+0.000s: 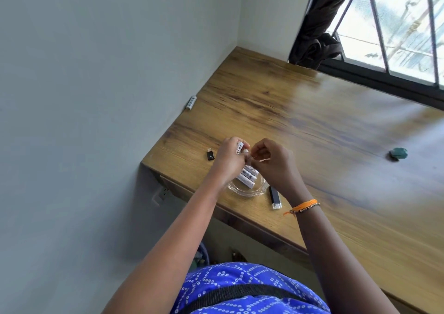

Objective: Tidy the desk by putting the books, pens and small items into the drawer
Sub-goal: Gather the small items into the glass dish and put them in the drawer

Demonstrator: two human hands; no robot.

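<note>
My left hand (228, 157) grips a white battery (239, 149) with black lettering, held just above a clear glass dish (260, 186) near the desk's front-left corner. Three more white batteries (247, 176) lie in the dish. My right hand (271, 160) pinches a small thin item at the battery's tip; what it is cannot be made out. A black USB stick (274, 197) with a clear cap lies right of the dish. A small black adapter (210, 155) lies to the left. Another white battery (191, 102) rests against the wall.
The wooden desk (324, 126) runs along a grey wall on the left and a barred window at the back. A green crumpled item (398, 154) lies far right. A dark curtain (319, 25) hangs at the window's left. A wall socket (161, 195) sits below the desk edge.
</note>
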